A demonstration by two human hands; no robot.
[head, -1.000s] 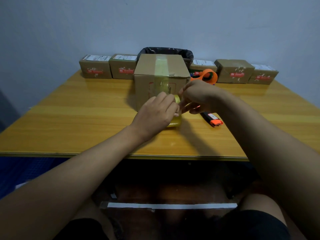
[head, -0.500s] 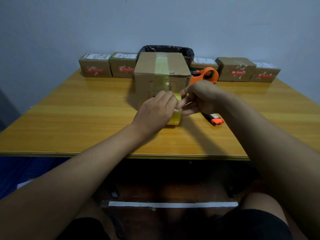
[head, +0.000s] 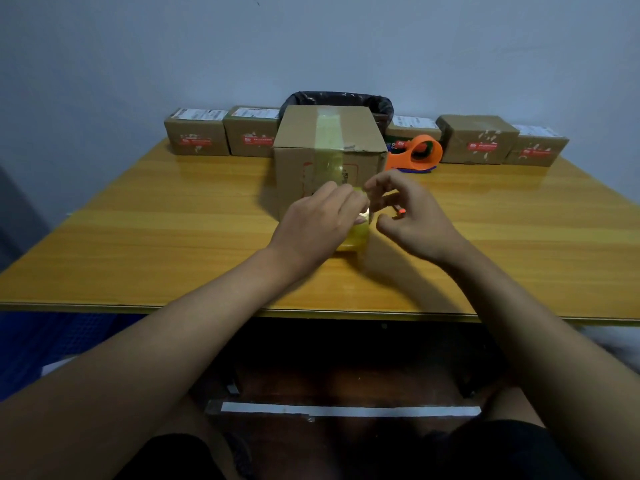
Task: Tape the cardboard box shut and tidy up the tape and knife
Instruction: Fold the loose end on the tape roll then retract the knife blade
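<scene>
The yellowish roll of clear packing tape (head: 353, 235) stands on edge on the yellow wooden surface (head: 173, 223), just in front of the brown cardboard box (head: 329, 150), whose top seam already carries a strip of tape running down its near face. A roll like this is probably light and stiff in the ring but slick on its outer wrap, with a sticky, clingy free end; it is best held across the rim or through the core. The left hand (head: 318, 223) is curled over the roll, gripping it from above. The right hand (head: 412, 216) hovers just beside it with fingers loosely spread, thumb and forefinger apart; whether it pinches a tape end cannot be told. An orange tip of the utility knife (head: 401, 212) peeks past the right hand.
</scene>
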